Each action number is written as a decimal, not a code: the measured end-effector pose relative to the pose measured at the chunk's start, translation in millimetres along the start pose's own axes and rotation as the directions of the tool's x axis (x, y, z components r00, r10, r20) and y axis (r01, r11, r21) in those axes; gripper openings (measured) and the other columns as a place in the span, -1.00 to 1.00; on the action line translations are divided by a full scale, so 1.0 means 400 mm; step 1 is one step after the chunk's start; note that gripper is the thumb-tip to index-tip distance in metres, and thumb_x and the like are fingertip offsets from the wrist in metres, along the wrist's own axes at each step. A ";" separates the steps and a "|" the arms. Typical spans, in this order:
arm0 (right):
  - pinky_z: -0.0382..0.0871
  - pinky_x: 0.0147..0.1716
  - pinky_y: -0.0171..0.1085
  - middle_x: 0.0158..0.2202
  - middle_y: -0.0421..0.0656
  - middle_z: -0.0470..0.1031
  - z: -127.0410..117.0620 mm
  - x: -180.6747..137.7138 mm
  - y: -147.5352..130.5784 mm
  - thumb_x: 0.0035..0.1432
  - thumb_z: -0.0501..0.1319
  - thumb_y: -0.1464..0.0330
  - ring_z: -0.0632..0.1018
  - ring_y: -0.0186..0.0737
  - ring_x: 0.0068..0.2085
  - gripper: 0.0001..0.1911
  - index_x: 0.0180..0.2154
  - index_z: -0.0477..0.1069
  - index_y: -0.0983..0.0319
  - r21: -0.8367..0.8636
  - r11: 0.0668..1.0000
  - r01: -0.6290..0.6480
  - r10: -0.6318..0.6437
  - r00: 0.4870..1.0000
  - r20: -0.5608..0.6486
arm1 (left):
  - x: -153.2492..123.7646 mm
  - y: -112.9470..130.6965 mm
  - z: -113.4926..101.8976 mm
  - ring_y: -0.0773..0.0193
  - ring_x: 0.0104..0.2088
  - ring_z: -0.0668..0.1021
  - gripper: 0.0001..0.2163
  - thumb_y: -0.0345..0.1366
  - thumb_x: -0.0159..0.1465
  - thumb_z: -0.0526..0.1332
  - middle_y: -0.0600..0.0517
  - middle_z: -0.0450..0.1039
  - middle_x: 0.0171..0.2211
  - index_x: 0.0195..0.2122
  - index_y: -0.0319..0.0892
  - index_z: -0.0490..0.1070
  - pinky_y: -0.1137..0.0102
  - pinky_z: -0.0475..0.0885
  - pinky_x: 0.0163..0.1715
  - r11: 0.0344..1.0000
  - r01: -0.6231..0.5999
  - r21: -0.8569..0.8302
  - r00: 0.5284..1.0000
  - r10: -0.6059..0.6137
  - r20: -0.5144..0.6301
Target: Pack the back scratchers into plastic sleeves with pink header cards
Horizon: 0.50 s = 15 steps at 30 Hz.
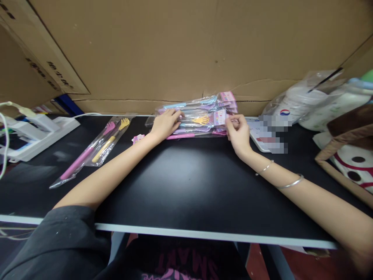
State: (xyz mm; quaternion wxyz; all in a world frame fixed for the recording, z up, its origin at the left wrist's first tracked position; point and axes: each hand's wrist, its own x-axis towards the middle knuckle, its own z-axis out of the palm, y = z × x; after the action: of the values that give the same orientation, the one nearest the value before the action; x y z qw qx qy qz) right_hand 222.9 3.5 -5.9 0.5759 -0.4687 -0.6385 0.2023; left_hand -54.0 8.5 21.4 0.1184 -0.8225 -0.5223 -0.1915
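A pile of bagged back scratchers [201, 119] with pink-and-white header cards lies at the back of the black table, against the cardboard. The scratchers are blue, purple, pink and yellow. My left hand [166, 125] rests on the pile's left end, palm down with fingers stretched out. At the other end, my right hand [239, 132] has its thumb and fingertips closed on the edge of a packet by the header cards. To the left of my left forearm, a pink back scratcher [80, 158] and a yellow back scratcher [106, 146] lie in clear sleeves.
A white power strip [43, 138] with plugs and cables sits at the left. On the right are a phone [259, 140], partly pixelated, a bagged Pepsi cup [297, 103] and a brown-handled bag [349, 151]. Cardboard [175, 46] walls the back; the table's pale edge [175, 231] runs nearest me.
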 end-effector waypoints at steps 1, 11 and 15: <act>0.10 -0.61 -0.29 -0.63 -0.34 0.14 -0.002 0.001 -0.003 0.20 0.17 -0.02 0.25 -0.32 -0.62 -0.64 -0.34 0.20 0.11 0.011 1.000 0.011 -0.011 0.999 -0.030 | 0.000 0.000 0.001 0.08 0.06 0.45 -0.74 -0.28 0.36 0.08 -0.08 0.43 0.01 0.04 -0.10 0.39 0.32 0.43 -0.16 1.000 0.003 0.009 1.000 -0.003 0.010; 0.14 -0.53 -0.33 -0.59 -0.27 0.33 0.008 -0.056 -0.085 0.31 0.06 0.27 0.31 -0.39 -0.59 -0.75 -0.43 0.30 0.20 -0.138 0.866 0.480 -0.401 0.834 0.379 | 0.003 0.014 -0.023 0.10 0.04 0.50 -0.71 -0.26 0.36 0.05 -0.04 0.42 0.07 0.06 -0.04 0.41 0.33 0.44 -0.17 0.997 0.026 0.075 0.995 -0.033 0.095; 0.12 -0.50 -0.32 -0.57 -0.23 0.46 0.014 -0.076 -0.099 0.32 0.02 0.32 0.38 -0.36 -0.57 -0.72 -0.42 0.37 0.20 -0.185 0.563 0.805 -0.525 0.522 0.673 | 0.008 0.031 -0.072 0.09 0.06 0.50 -0.72 -0.24 0.35 0.05 -0.01 0.46 0.06 0.01 -0.01 0.45 0.32 0.43 -0.13 0.996 0.032 0.078 0.993 -0.041 0.111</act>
State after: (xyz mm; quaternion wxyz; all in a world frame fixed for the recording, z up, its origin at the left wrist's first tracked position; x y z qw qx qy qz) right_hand 199.9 -39.2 7.7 0.2650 -0.2225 -0.9345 -0.0830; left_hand -47.1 -5.5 48.5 0.1163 -0.8172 -0.5500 -0.1269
